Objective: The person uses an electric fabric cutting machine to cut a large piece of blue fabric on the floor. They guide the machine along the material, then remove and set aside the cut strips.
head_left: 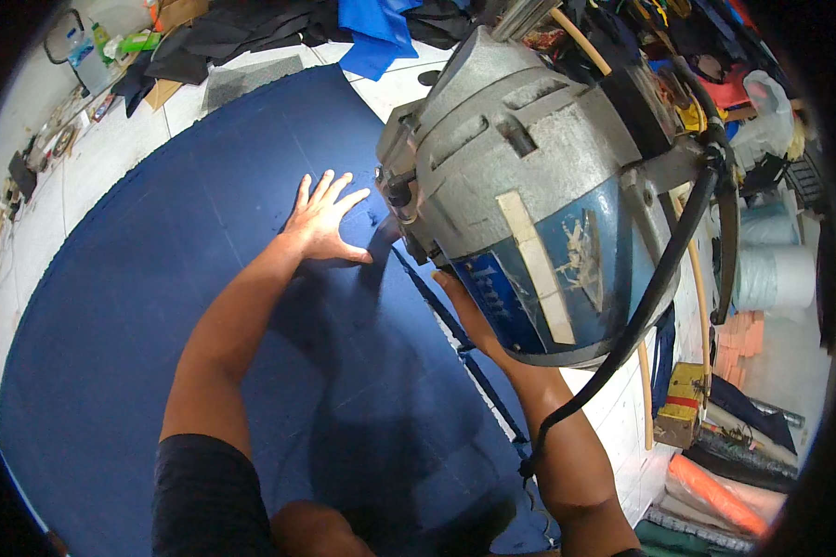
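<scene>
My left hand (323, 223) lies flat with fingers spread on a large sheet of dark blue fabric (204, 278), close to a cutting machine. The cloth cutting machine (529, 167) has a big grey and blue motor housing and stands over the fabric's right side. Its blade and base are hidden under the housing. From the lower right, my right forearm reaches under the motor. Only a small part of my right hand (443, 280) shows beside the housing, and its fingers are hidden. A cut gap (464, 348) in the fabric runs from the machine toward me, with pale surface showing through.
A black power cable (636, 325) loops from the machine toward my right arm. Dark cloth pieces (251, 32) and blue cloth (376, 37) lie at the far edge. To the right stand a yellow box (680, 404), an orange roll (715, 492) and white rolls (776, 277).
</scene>
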Tool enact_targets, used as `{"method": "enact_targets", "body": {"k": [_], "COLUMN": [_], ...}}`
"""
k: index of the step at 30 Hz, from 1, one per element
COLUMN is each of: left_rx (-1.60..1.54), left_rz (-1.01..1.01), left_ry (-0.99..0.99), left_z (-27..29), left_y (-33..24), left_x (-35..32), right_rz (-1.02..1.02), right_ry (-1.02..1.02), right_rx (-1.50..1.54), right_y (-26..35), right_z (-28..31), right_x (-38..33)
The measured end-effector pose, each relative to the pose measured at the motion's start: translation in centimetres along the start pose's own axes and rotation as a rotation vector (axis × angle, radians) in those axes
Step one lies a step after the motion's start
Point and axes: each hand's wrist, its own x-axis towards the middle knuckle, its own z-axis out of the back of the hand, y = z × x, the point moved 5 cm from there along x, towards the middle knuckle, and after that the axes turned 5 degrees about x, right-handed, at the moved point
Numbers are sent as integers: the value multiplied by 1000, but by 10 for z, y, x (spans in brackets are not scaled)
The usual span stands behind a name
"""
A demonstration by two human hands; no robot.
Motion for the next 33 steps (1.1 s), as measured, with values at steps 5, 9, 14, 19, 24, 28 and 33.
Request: {"method": "enact_targets", "body": {"k": [5, 9, 14, 19, 24, 28, 33], "left_rx": [-37, -20, -18, -21, -26, -40, -54], "left_rz": [-23, -11, -14, -13, -31, -31, -37], "left_ry": [-27, -24, -9, -20, -51, -75, -85], "left_z": [-9, -7, -4, -2, -2, 1, -2], "left_y": [-10, -1, -1, 0, 1, 2, 3], "left_x": [-1, -2, 1, 2, 2, 1, 1], "right_rz": [-44, 12, 67, 51, 17, -7, -86], "right_ry": [60, -1, -2, -12, 32, 24, 2], "right_rx": [75, 32, 75, 81, 145, 101, 2], "right_y": [1, 19, 11, 11, 10, 7, 20], "right_z": [6, 15, 12, 12, 11, 3, 3], "right_x": [-3, -1, 4, 8, 9, 12, 9]}}
